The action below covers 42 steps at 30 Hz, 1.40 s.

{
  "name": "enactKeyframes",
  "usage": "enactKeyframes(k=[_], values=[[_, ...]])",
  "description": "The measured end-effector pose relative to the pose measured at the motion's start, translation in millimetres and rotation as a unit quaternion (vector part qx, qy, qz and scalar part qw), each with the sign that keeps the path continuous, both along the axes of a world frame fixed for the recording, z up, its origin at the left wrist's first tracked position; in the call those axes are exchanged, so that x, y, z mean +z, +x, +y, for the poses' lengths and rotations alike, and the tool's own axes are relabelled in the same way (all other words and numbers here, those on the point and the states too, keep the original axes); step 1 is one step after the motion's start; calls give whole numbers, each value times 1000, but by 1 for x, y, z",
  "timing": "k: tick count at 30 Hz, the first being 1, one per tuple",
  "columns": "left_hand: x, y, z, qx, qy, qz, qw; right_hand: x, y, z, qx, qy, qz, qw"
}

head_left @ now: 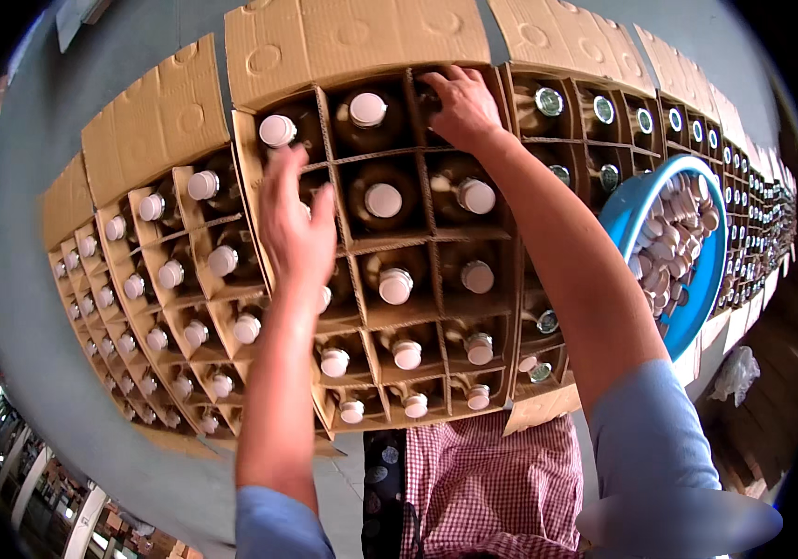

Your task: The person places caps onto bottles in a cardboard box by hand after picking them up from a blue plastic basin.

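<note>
Before me stands an open cardboard carton (515, 258) with a cardboard divider (385, 244). Its cells hold glass bottles with white caps, such as a capped bottle (383, 201) near the middle. My right hand (460, 108) reaches into the far right cell, fingers bent downward. The bottle top there is hidden, so I cannot tell what the fingers grip. My left hand (295, 216), blurred, hovers over the left column with thumb and fingers apart and holds nothing. Its fingertips are close to a white cap (277, 130) in the far left cell.
On the right, a blue plastic basin (686, 342) full of loose white caps (675, 244) rests tilted over neighbouring cartons. Bottles without caps (548, 102) fill the row to the right. Cartons of capped bottles (171, 274) extend left. Carton flaps (357, 35) fold outward along the far side.
</note>
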<state>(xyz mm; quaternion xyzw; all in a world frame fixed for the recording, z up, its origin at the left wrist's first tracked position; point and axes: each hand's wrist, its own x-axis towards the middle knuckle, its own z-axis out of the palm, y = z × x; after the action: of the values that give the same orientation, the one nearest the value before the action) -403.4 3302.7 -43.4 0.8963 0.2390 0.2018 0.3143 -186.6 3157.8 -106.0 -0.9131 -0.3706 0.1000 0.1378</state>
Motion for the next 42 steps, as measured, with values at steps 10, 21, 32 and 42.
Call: enactKeyframes(k=[10,21,32,42], values=[[62,-67,-326,187,-627,-27,755,163,-29,-220,29,279,15,960],[79,49,-478,232,-389,39,891,106,57,-642,-449,140,206,858],[65,133,-669,-44,-364,18,930,96,56,-968,-588,-76,28,805],[36,22,-475,98,-94,232,963,178,-73,-607,-364,300,151,869]])
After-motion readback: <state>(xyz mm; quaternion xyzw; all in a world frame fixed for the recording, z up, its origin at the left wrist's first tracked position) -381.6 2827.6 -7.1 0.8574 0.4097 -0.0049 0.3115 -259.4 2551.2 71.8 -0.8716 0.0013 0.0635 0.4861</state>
